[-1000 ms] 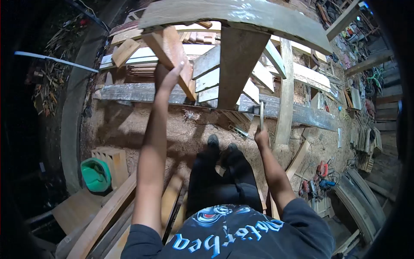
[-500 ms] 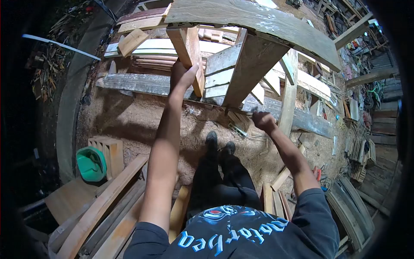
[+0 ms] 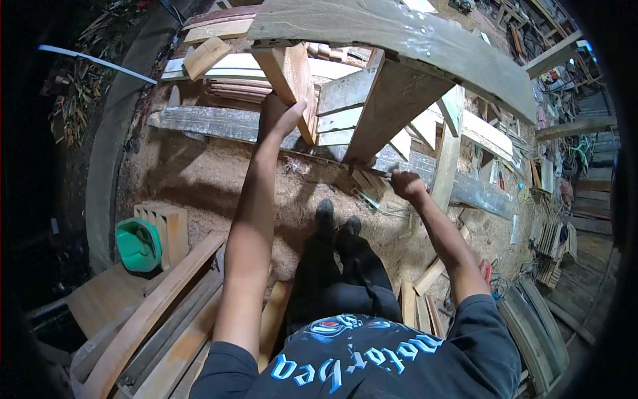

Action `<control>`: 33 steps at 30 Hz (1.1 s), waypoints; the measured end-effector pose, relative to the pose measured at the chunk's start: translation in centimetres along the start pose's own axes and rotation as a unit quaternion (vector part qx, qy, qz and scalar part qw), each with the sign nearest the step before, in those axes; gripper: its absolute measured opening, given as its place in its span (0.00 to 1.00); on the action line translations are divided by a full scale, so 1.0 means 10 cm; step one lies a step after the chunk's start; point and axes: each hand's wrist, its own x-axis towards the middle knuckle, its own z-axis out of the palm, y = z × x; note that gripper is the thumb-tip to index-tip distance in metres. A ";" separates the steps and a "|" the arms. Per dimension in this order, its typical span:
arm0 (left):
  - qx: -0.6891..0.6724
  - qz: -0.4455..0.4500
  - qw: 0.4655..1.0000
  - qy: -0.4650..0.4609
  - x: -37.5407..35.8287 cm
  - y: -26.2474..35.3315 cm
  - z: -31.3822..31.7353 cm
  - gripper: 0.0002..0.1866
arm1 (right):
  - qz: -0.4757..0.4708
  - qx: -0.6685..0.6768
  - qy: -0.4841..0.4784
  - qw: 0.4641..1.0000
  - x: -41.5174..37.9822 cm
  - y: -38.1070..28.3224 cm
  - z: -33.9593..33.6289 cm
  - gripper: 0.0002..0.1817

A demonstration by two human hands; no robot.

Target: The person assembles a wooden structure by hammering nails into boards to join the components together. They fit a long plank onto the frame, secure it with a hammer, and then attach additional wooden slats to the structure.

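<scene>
My left hand point(image 3: 280, 118) is wrapped around a reddish-brown wooden block point(image 3: 300, 83) that stands on end beneath a long grey plank point(image 3: 379, 26). To its right, a broad dark board point(image 3: 392, 100) slants down from the plank, with slats beside it. My right hand point(image 3: 407, 184) is a closed fist below that board. A slim handle runs leftward from the fist to the board's lower end; it looks like a hammer point(image 3: 377, 172), though its head is hard to make out. My left fingers are partly hidden behind the block.
A weathered beam point(image 3: 206, 123) crosses behind the work. Sawdust point(image 3: 199, 173) covers the ground by my feet. A green container point(image 3: 138, 245) sits by stacked blocks point(image 3: 174, 233) at left. Long boards point(image 3: 159, 312) lie at lower left, and curved pieces point(image 3: 531, 326) lean at lower right.
The view has shifted slightly. My left hand keeps its hold on the block. My right fist stays near the dark board's lower end, with only a small movement.
</scene>
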 end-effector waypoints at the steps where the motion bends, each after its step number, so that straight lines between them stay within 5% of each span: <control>1: 0.024 0.001 1.000 -0.001 -0.05 0.21 -0.06 0.18 | -0.010 -0.016 0.022 1.000 -0.02 -0.03 -0.03 0.17; 2: 0.046 0.002 0.999 -0.004 -0.08 0.41 -0.09 0.18 | 0.034 0.000 -0.089 0.995 -0.02 -0.07 -0.05 0.15; 4: 0.050 -0.025 0.998 -0.025 -0.07 0.61 -0.09 0.22 | -0.059 0.030 0.110 0.992 -0.24 -0.08 0.06 0.20; 5: 0.052 -0.033 0.998 -0.028 -0.07 0.67 -0.09 0.22 | -0.034 -0.033 0.061 0.997 -0.37 -0.14 0.10 0.20; 10: 0.058 -0.019 0.997 -0.044 -0.02 0.61 -0.08 0.21 | 0.152 0.186 -0.104 0.965 -0.60 -0.53 -0.09 0.22; 13: 0.050 -0.011 0.998 -0.036 -0.03 0.58 -0.05 0.23 | 0.225 0.205 -0.204 0.930 -0.65 -0.88 -0.44 0.22; 22: 0.073 0.020 0.995 -0.058 0.16 0.54 0.02 0.30 | 0.215 0.403 0.027 0.889 -0.75 -1.39 -1.19 0.21; 25: 0.068 0.136 0.986 -0.066 0.22 0.42 0.01 0.30 | 0.229 0.404 0.153 0.872 -0.60 -1.58 -1.48 0.17; 29: -0.145 0.223 0.947 -0.179 0.45 0.29 -0.07 0.44 | 0.266 0.407 0.292 0.823 -0.19 -1.77 -2.05 0.16; 33: -0.342 0.150 0.913 -0.165 0.98 0.65 -0.25 0.54 | 0.327 0.416 0.452 0.718 0.20 -1.83 -2.43 0.13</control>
